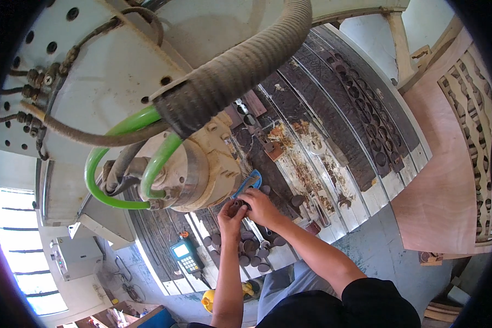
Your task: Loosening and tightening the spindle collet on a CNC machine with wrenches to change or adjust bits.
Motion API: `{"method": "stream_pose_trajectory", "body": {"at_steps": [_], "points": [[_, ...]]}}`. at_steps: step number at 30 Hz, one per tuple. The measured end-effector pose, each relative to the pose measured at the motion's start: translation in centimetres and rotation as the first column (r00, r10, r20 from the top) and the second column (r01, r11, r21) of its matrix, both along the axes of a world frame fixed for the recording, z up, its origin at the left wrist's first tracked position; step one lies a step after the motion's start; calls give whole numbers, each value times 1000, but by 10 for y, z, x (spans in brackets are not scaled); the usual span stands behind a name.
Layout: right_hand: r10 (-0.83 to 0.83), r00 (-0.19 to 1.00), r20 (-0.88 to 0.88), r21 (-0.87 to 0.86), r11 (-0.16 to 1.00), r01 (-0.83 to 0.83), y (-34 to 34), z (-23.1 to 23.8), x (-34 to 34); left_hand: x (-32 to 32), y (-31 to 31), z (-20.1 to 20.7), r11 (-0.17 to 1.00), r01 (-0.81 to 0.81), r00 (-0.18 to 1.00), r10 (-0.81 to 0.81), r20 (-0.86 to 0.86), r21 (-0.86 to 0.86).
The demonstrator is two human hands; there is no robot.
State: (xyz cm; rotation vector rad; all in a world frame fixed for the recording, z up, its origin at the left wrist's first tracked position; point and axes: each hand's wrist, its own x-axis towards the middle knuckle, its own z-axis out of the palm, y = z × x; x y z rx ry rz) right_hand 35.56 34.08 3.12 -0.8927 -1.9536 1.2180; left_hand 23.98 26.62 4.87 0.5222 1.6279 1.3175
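Note:
My left hand [229, 220] and my right hand [261, 208] meet over the near part of the slatted machine bed [339, 227], below the machine head. Between their fingertips is a small dark round piece [234, 208] with a hollow look; both hands are closed on it. My fingers partly cover it, so its exact kind is unclear. Just beyond my right fingers lies a blue-handled tool [252, 181]. A metal spanner [256, 232] shows beneath my right wrist. Several dark round discs [250, 246] are scattered between and around my forearms.
The machine head [202, 175], with green hoses [95, 183] and a thick ribbed duct [240, 60], hangs close to my hands. A handheld controller [186, 255] lies at the bed's near left. Rows of round holders [369, 109] run along the right. A curved wooden panel [437, 191] stands beyond.

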Motion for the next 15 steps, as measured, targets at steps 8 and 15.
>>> {"method": "stream_pose_trajectory", "body": {"at_steps": [8, 15], "points": [[-203, 936, 288, 61, 979, 193, 42, -10, 6, -11, -38, 24, 995, -66, 988, 55, 146, 74], [-302, 866, 398, 281, 939, 199, 54, -38, -23, 5, -60, 97, 924, -326, 725, 109, 680, 200]]}}
